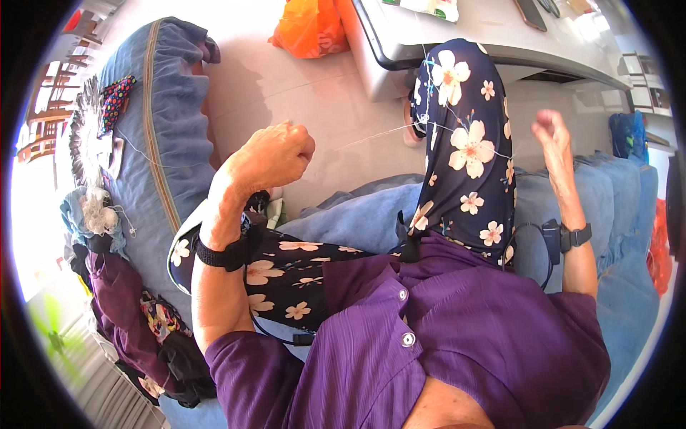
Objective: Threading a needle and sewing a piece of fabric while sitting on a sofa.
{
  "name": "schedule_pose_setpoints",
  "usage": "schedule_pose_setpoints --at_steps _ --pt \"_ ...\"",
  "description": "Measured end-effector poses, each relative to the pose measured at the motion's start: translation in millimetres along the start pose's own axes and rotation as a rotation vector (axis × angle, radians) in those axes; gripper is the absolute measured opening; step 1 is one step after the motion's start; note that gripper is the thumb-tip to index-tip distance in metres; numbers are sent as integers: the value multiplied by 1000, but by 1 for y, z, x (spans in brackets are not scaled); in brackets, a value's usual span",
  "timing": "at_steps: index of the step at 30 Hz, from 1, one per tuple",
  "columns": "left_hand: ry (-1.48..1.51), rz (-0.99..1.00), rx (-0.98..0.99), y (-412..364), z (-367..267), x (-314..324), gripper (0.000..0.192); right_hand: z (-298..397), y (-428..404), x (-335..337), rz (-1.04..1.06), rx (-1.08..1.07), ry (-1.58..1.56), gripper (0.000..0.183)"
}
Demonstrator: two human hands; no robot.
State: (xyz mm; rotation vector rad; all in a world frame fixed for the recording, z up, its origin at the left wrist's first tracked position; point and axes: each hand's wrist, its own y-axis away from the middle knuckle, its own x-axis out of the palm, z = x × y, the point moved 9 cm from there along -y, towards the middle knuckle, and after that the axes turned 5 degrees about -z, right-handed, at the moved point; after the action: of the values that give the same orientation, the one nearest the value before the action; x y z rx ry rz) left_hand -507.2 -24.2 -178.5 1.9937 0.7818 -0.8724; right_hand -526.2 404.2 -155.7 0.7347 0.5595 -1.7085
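Observation:
My left hand point(278, 153) is closed in a fist above the floor, left of my raised knee. A thin white thread point(375, 138) runs from beside that fist to a small loose knot point(424, 118) at the knee. From the knot, one strand crosses the floral trousers point(471, 149) to the right. Another strand goes up over the knee towards the table. My right hand point(552, 128) is raised to the right of the knee, its fingers curled towards the thumb. Glare hides whether thread lies between them. Both wrists wear dark straps.
A white table point(407, 40) with a dark rim stands ahead, bearing a phone point(530, 13) and a packet point(423, 8). An orange plastic bag point(311, 29) sits on the floor. Blue-covered cushions point(177, 102) flank me. A bundle of white thread point(99, 212) and clothes point(120, 316) lie at left.

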Motion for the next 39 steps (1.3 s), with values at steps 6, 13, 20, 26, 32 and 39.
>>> schedule_pose_setpoints --at_steps 6,13,20,26,32,39 --pt "-33 24 23 -2 -3 2 19 206 40 48 -155 -929 248 29" --pt "-54 3 2 5 -3 -4 19 208 41 113 -128 -968 444 49" --pt "-69 -18 -41 0 9 2 19 201 42 92 -220 -944 147 13" --pt "-92 -54 -49 1 11 -2 18 191 35 82 -211 -869 -38 9" --pt "-117 -92 -46 3 12 -5 17 141 9 62 -250 -438 -648 8" --pt "-139 -176 -3 1 15 -2 11 60 -10 45 -204 42 -1172 13"
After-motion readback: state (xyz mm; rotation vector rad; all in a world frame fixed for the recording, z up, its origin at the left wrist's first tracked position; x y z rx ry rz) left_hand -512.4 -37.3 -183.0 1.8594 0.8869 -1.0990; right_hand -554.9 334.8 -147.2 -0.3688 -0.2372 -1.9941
